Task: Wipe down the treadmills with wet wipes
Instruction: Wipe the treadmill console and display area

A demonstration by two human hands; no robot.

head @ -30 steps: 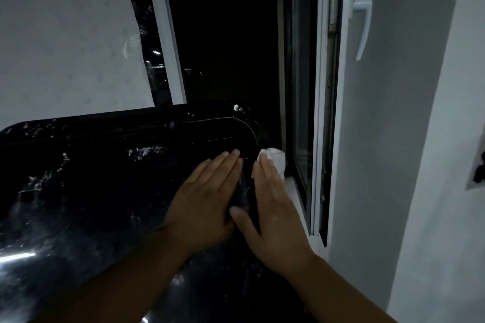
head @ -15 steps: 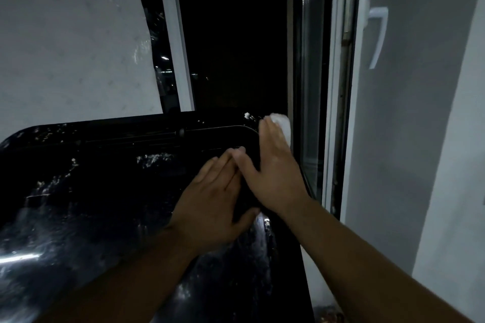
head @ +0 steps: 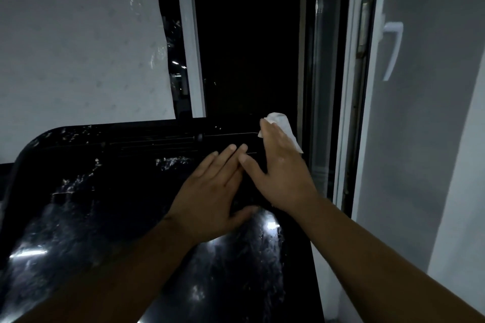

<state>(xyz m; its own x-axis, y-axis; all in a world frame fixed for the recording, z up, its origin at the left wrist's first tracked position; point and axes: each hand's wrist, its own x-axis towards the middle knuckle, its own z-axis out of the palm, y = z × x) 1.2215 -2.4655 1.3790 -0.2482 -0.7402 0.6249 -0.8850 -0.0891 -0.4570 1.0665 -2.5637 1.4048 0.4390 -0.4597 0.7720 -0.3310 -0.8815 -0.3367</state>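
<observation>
by window frame (head: 347, 113), right hand (head: 283, 173), wipe (head: 282, 121) advanced

- 2 bare hands are showing: the left hand (head: 207, 199) and the right hand (head: 286, 176).
- The left forearm (head: 118, 270) and the right forearm (head: 380, 265) are running bare all the way to the picture's lower edge.
- Short, trimmed nails are showing on the left hand's fingers (head: 228, 152).
- The right hand's back is catching a faint sheen.

Dim, grainy indoor view; bright glare patches on glossy black surface (head: 78, 217)
</observation>
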